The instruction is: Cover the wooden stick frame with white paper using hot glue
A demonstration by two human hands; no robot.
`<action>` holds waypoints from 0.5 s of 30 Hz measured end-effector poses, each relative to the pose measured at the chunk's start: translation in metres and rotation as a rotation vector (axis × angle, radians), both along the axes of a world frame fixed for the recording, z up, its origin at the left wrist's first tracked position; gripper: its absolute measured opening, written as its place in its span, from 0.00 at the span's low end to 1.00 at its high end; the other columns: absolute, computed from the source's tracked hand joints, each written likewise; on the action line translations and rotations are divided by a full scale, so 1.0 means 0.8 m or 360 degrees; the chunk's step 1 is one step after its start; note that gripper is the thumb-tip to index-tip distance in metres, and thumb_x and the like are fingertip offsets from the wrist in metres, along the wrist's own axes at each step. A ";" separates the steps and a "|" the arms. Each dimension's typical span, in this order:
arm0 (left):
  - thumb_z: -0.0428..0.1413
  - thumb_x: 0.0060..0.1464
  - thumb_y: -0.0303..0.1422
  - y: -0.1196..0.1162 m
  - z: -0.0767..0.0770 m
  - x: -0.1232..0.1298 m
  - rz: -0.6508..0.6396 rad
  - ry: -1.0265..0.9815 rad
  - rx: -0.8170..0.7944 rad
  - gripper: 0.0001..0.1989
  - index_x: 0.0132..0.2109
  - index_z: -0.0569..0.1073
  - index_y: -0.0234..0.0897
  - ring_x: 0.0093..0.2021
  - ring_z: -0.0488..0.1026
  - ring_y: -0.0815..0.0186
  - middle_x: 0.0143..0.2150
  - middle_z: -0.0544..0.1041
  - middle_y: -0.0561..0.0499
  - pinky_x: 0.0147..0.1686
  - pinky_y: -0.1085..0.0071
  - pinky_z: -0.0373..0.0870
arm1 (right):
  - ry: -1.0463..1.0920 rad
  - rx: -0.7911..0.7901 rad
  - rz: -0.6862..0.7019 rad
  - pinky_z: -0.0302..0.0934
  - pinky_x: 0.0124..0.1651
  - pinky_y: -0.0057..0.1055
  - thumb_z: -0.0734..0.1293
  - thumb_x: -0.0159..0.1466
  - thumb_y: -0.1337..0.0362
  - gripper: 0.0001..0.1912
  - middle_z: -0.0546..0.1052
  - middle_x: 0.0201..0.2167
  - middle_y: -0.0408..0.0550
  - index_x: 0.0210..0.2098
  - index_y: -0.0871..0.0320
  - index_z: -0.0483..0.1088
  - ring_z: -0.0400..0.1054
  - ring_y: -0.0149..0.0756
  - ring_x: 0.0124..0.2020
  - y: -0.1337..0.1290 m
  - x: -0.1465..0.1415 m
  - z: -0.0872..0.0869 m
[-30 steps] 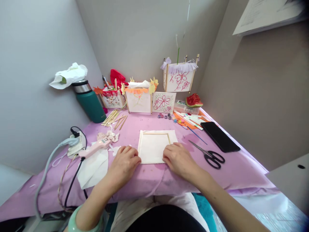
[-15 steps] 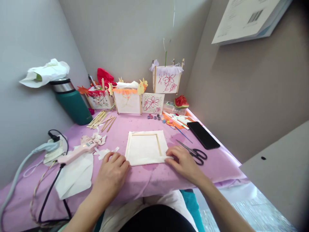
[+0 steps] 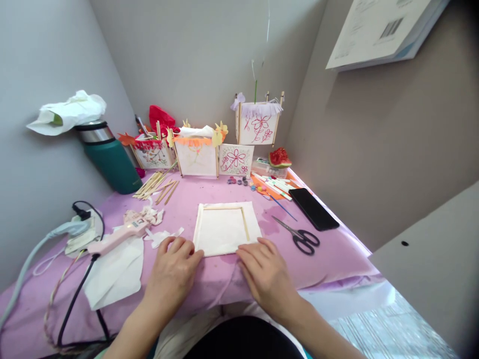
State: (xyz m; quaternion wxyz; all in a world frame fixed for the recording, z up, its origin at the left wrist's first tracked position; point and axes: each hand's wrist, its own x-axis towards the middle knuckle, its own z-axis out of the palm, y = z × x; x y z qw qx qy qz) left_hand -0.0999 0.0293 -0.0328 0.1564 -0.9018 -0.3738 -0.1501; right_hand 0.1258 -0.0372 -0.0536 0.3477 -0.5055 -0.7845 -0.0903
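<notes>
A white panel (image 3: 222,228) edged with thin wooden sticks lies flat on the purple cloth in front of me. At its near left corner, my left hand (image 3: 174,264) has its fingers closed on the edge. My right hand (image 3: 264,269) rests on the near edge toward the right, its fingertips pressed together on the folded white border. Black-handled scissors (image 3: 299,236) lie right of the panel, with a blue brush (image 3: 283,208) behind them. Left of my left hand are white scraps (image 3: 162,236) and a pink glue gun (image 3: 119,237).
Decorated lantern-like boxes (image 3: 197,157) stand at the back beside a flower card (image 3: 236,159). A teal bottle (image 3: 112,164) and wooden sticks (image 3: 151,184) are at the left. A phone (image 3: 313,208) and markers (image 3: 273,185) lie right. Cables (image 3: 71,319) run at the left edge.
My right hand has moved left along the panel's near edge, away from its right corner. My left hand stays at the left corner. The view has shifted slightly.
</notes>
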 end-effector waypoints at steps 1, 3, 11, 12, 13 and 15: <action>0.52 0.54 0.23 0.000 0.000 0.000 0.0001 -0.0004 -0.0004 0.10 0.37 0.76 0.40 0.38 0.65 0.56 0.32 0.73 0.48 0.45 0.54 0.60 | -0.0042 0.0004 0.0012 0.52 0.58 0.44 0.59 0.66 0.71 0.12 0.77 0.44 0.51 0.48 0.60 0.68 0.67 0.38 0.45 -0.002 -0.006 -0.004; 0.52 0.55 0.23 0.000 0.000 0.000 -0.0003 -0.0020 -0.0004 0.10 0.37 0.76 0.40 0.38 0.65 0.57 0.32 0.73 0.48 0.45 0.54 0.60 | -0.0077 -0.0008 -0.0042 0.50 0.60 0.47 0.60 0.66 0.70 0.13 0.76 0.46 0.53 0.50 0.61 0.68 0.67 0.41 0.47 -0.002 -0.013 -0.012; 0.51 0.57 0.25 0.007 -0.007 -0.004 0.0002 -0.0081 -0.0060 0.10 0.38 0.77 0.41 0.38 0.65 0.58 0.33 0.73 0.48 0.43 0.55 0.61 | 0.0022 -0.0087 -0.0148 0.47 0.62 0.47 0.59 0.67 0.69 0.12 0.77 0.46 0.51 0.49 0.60 0.68 0.70 0.40 0.46 0.001 -0.014 -0.021; 0.51 0.58 0.25 0.007 -0.007 -0.006 0.0001 -0.0102 -0.0083 0.10 0.39 0.77 0.41 0.39 0.66 0.58 0.34 0.73 0.48 0.43 0.56 0.61 | 0.0021 -0.0104 -0.0150 0.46 0.62 0.47 0.60 0.67 0.69 0.12 0.77 0.46 0.51 0.49 0.59 0.68 0.70 0.40 0.46 0.000 -0.013 -0.020; 0.51 0.58 0.25 0.007 -0.008 -0.008 -0.0003 -0.0122 -0.0110 0.10 0.39 0.77 0.42 0.39 0.66 0.59 0.35 0.73 0.48 0.42 0.56 0.61 | 0.0012 -0.0120 -0.0152 0.46 0.62 0.48 0.60 0.67 0.70 0.12 0.77 0.46 0.51 0.48 0.59 0.68 0.70 0.40 0.46 0.000 -0.013 -0.018; 0.51 0.59 0.27 0.004 -0.008 -0.010 -0.0002 -0.0173 -0.0135 0.10 0.42 0.76 0.41 0.40 0.66 0.58 0.38 0.73 0.47 0.42 0.56 0.63 | -0.0011 -0.0157 -0.0150 0.46 0.61 0.48 0.60 0.66 0.70 0.11 0.78 0.45 0.51 0.47 0.59 0.69 0.70 0.40 0.45 0.000 -0.012 -0.013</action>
